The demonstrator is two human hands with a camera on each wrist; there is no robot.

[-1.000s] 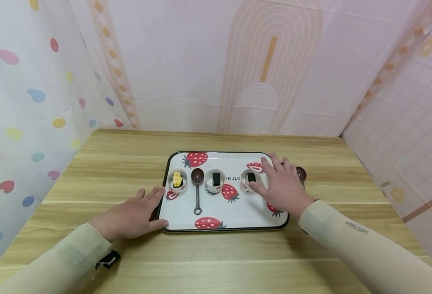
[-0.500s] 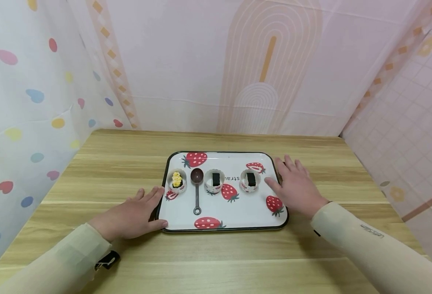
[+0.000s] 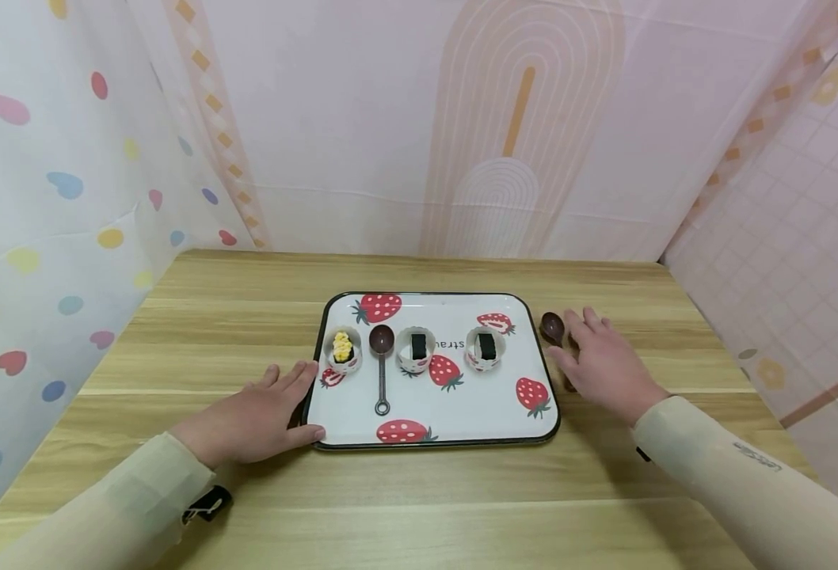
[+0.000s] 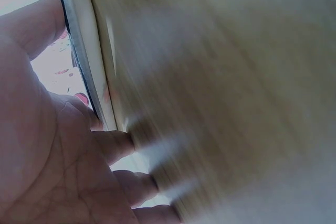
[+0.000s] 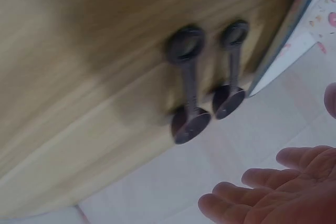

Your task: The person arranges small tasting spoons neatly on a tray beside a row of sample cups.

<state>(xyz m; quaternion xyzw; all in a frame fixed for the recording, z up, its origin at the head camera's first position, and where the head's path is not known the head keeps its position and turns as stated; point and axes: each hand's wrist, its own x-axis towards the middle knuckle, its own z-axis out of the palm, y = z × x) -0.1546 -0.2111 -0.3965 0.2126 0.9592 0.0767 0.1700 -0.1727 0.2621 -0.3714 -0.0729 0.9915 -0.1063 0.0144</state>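
Observation:
A white strawberry-print tray [image 3: 462, 412] with a dark rim lies on the table. My left hand [image 3: 255, 416] rests at its left edge, thumb over the rim and fingers extended. To the right of the tray hovers my right hand [image 3: 607, 368], fingers spread and holding nothing. It is close over two dark brown measuring spoons, the nearer-to-tray spoon [image 5: 233, 66] and the outer spoon [image 5: 190, 82]; in the head view the hand partly hides them. On the tray are another brown measuring spoon [image 3: 382, 342] and three paper cups with small food pieces inside.
The left cup [image 3: 344, 366] holds a yellow-topped piece. Black-banded white pieces sit in the middle cup [image 3: 414, 366] and the right cup [image 3: 484, 365]. A wooden table [image 3: 419, 507] carries everything, with patterned curtains [image 3: 348, 134] behind and at both sides.
My right hand has moved rightward off the tray to the spoons beside it, uncovering the right cup and one spoon's bowl. My left hand stays at the tray's edge.

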